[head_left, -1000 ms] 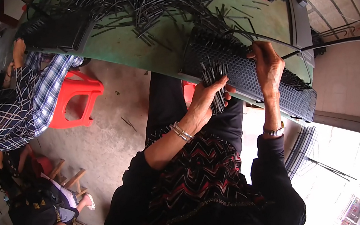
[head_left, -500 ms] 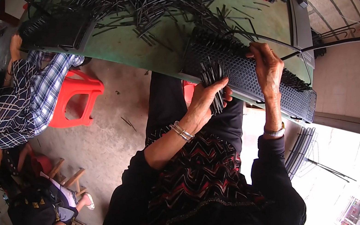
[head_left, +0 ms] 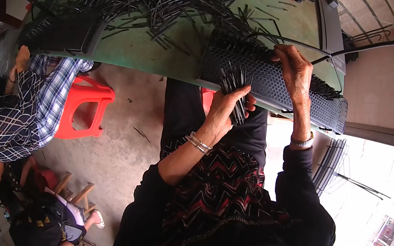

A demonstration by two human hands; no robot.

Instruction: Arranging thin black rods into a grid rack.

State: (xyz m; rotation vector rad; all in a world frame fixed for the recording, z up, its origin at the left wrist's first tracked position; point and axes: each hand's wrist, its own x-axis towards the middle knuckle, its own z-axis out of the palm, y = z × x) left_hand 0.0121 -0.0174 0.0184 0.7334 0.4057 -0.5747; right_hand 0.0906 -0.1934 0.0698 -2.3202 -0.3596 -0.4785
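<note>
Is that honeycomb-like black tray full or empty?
Partly filled: the black tray has dark sticks crowded along its far side, while many nearer holes look bare.

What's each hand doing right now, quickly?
Left hand: closed around a bundle of thin black sticks.
Right hand: fingers curled closed over the black tray with holes; whether it pinches a stick cannot be told.

black sleeves [head_left: 299,194], red-black zigzag top [head_left: 217,191], silver bangles [head_left: 198,143]
</note>
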